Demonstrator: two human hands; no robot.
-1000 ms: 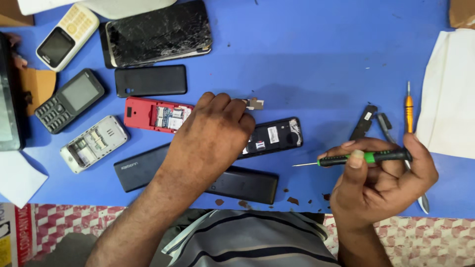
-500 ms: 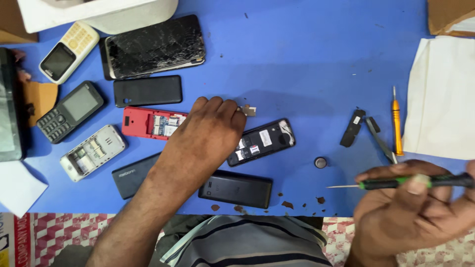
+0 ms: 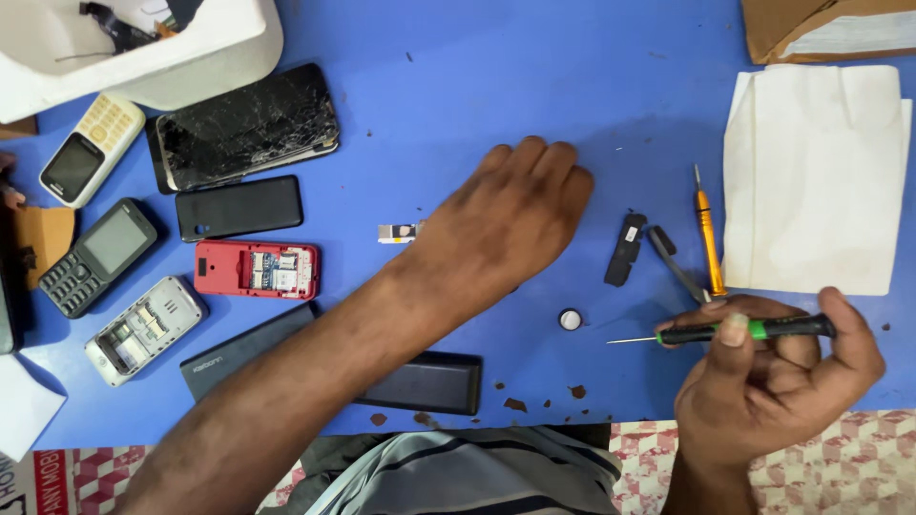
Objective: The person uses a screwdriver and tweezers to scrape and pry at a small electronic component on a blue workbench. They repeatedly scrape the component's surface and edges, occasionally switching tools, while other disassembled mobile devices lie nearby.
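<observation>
While right hand point(image 3: 778, 381) grips a screwdriver point(image 3: 735, 331), left hand point(image 3: 510, 224) flat, released; cable scraps point(image 3: 114, 27) in white tray point(image 3: 191, 57).

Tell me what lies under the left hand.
The left hand lies flat, palm down, on the blue table. Whatever is beneath the palm is covered; nothing shows there.
</observation>
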